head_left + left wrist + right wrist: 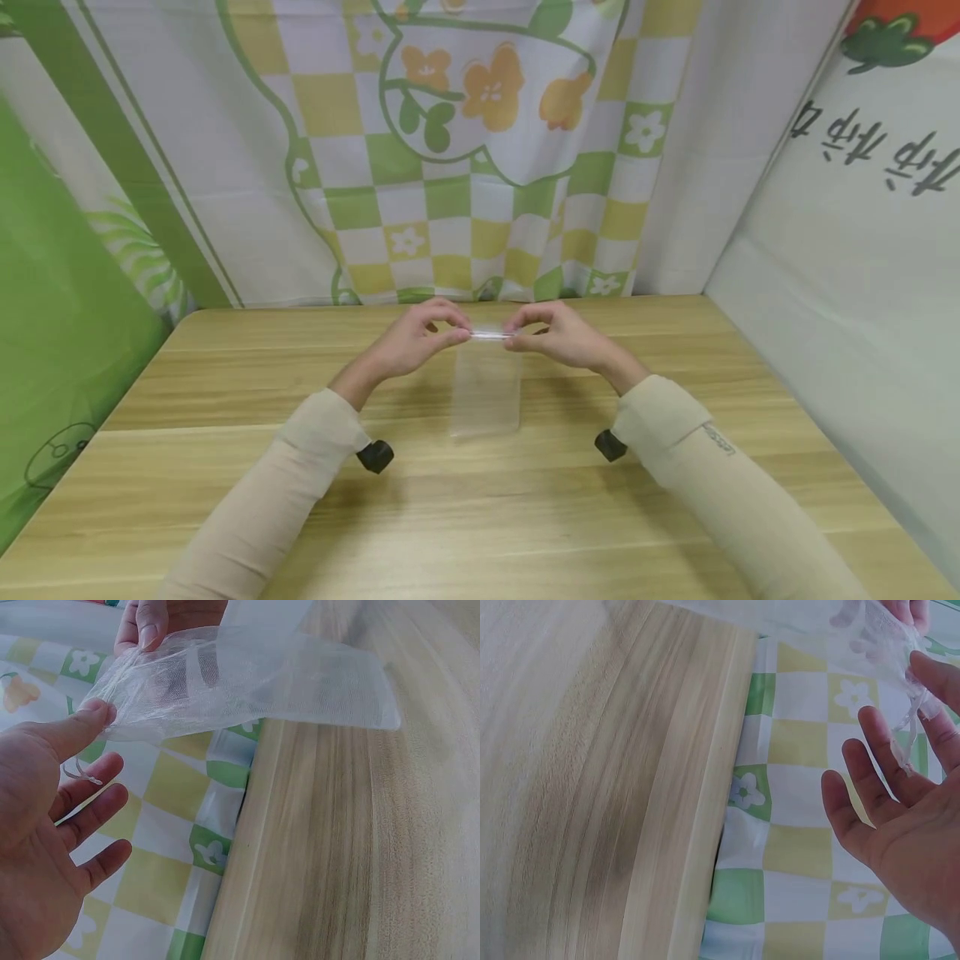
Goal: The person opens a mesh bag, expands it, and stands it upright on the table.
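Observation:
A sheer white mesh drawstring bag (486, 392) hangs from both hands above the table, its gathered mouth uppermost in the head view. My left hand (408, 337) pinches one side of that mouth between thumb and index finger, the other fingers spread loosely. On the opposite side, my right hand (562, 333) pinches the mouth in the same way. Thin white cord ends dangle beside each hand in the wrist views. Through the left wrist view, the bag (300, 682) looks flat, with its closed end pointing away from the fingers. Part of the right hand shows through the mesh.
Below lies a wooden table (480, 517), its back edge just beyond the hands. A checked, flower-patterned curtain (450, 200) hangs behind it. White cloth (862, 275) stands along the right side, green cloth (60, 333) on the left.

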Tool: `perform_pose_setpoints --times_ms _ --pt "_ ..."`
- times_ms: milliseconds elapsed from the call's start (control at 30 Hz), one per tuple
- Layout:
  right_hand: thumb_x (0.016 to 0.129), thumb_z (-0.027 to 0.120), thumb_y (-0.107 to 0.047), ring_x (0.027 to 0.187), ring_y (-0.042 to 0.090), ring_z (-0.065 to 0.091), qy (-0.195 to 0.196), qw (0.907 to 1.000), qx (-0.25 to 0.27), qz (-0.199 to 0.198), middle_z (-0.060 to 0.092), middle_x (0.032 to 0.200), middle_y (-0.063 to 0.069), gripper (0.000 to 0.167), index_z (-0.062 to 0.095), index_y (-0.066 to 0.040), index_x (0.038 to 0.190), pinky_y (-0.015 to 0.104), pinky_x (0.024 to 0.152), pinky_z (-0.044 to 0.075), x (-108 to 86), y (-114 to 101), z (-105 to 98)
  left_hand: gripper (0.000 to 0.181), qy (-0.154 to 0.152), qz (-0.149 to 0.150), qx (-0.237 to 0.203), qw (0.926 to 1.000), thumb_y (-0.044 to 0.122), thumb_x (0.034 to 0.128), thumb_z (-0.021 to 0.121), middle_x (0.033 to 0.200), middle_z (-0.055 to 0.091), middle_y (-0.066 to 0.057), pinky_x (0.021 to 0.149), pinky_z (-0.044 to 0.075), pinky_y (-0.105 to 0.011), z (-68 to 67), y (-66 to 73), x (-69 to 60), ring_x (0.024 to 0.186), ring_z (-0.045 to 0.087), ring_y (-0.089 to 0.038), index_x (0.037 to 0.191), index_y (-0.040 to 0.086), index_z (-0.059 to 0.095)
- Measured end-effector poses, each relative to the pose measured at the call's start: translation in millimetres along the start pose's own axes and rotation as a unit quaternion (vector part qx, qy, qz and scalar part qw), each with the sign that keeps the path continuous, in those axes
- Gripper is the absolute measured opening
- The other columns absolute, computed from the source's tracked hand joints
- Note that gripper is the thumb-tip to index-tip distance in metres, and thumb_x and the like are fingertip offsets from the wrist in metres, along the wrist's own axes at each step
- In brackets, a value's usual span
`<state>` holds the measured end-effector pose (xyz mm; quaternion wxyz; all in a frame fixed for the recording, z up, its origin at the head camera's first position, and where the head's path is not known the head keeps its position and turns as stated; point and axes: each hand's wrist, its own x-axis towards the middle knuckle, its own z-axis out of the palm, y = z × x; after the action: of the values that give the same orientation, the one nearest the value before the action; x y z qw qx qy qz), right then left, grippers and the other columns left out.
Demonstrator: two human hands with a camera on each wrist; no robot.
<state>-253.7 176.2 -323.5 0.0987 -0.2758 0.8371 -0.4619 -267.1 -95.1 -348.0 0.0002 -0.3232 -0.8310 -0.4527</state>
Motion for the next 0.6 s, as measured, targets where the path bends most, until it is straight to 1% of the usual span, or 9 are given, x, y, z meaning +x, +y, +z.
perform_pose_setpoints --times_ms 167,300,400,500,600 --pt "0.095 0.073 -0.02 0.111 0.026 0.057 -0.001 1.0 0.004 -0.004 0.066 0.116 0.008 0.017 0.071 -0.006 0.104 0.044 0.089 0.05 -1.9 0.4 -2.3 0.012 -0.003 0.0 -0.003 1.0 0.024 0.0973 0.07 0.12 0.064 -0.003 0.09 0.043 -0.045 -0.2 0.9 0.2 0.117 0.053 -0.022 0.1 0.013 0.074" --pt "0.094 0.073 -0.022 0.118 0.027 0.054 0.003 1.0 0.004 0.003 0.063 0.126 0.013 0.015 0.071 -0.008 0.101 0.045 0.091 0.049 -3.5 2.2 -4.5 0.013 -0.006 0.002 -0.015 0.9999 0.023 0.0979 0.069 0.122 0.063 -0.007 0.091 0.041 -0.046 -1.0 3.0 -0.7 0.118 0.051 -0.024 0.101 0.011 0.074" --pt "0.093 0.075 -0.022 0.121 0.027 0.053 0.01 0.9999 0.002 0.011 0.062 0.13 0.014 0.015 0.07 -0.009 0.097 0.044 0.09 0.048 -4.9 2.8 -5.6 0.012 -0.008 0.003 -0.017 0.9998 0.022 0.0981 0.068 0.122 0.062 -0.005 0.09 0.041 -0.045 -2.3 3.8 -1.5 0.118 0.051 -0.023 0.1 0.011 0.073" --pt "0.093 0.075 -0.023 0.121 0.027 0.053 0.012 0.9999 -0.005 0.008 0.063 0.129 0.015 0.016 0.069 -0.009 0.096 0.043 0.089 0.048 -5.8 2.4 -6.2 0.011 -0.012 0.004 -0.015 0.9998 0.022 0.0984 0.068 0.122 0.062 -0.002 0.09 0.041 -0.044 -3.7 3.5 -2.3 0.118 0.05 -0.022 0.1 0.012 0.073" --pt "0.092 0.076 -0.022 0.119 0.027 0.054 0.014 0.9999 -0.009 0.001 0.064 0.125 0.012 0.015 0.069 -0.008 0.095 0.041 0.087 0.048 -5.8 2.7 -6.2 0.012 -0.018 0.008 -0.014 0.9997 0.022 0.0987 0.067 0.124 0.061 -0.003 0.091 0.041 -0.045 -4.8 3.6 -3.1 0.119 0.05 -0.023 0.101 0.012 0.073"
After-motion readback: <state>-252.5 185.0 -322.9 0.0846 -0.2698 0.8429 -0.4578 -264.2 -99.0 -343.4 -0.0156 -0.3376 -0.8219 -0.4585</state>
